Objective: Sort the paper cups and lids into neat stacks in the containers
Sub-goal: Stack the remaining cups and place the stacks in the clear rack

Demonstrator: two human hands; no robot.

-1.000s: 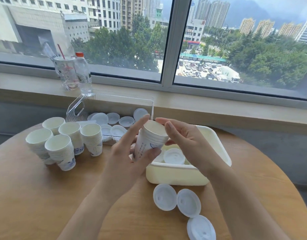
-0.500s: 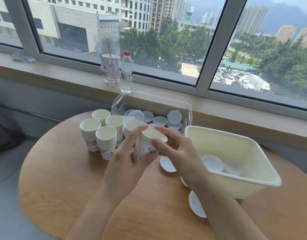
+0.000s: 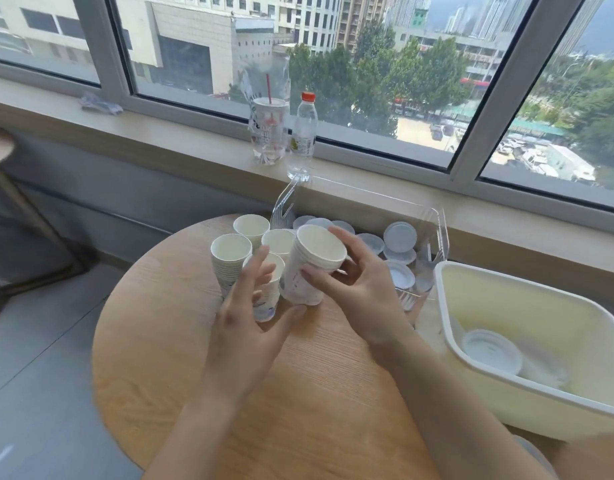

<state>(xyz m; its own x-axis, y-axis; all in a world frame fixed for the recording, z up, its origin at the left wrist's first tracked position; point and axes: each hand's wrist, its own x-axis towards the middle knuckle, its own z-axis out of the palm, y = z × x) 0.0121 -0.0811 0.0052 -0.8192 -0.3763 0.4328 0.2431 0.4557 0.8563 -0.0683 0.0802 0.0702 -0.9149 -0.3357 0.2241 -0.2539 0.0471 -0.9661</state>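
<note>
- At the near edge of the round wooden counter, both forearms reach in from 6 o'clock toward the cups.
- The left hand is spread, fingers straight and apart, holding nothing; its fingertips hover just in front of the standing cup stacks.
- The right hand clamps a short stack of paper cups, thumb on the near wall and fingers round the far side just under the rim. The stack is tilted, mouth toward 1 o'clock, its base at or just above the counter; I cannot tell which.
- Step in hand, as I judge it: gathering loose cups into stacks; this stack is being brought to the group at 11 o'clock.
- The next move likely calls for squaring the stack upright and either nesting it into a neighbour or setting it down beside them without knocking them.
- At 3 o'clock, the cream plastic tub holds a few white lids lying in its bottom, loosely overlapped; no cups in it.
- At 11 o'clock, four cup stacks stand upright on the counter, touching, outside any container.
- At 12 to 1 o'clock, the clear plastic bin holds many white lids, scattered and leaning, not stacked.
- Farther off, on the windowsill, stand a lidded drink cup with a straw and a water bottle.
</note>
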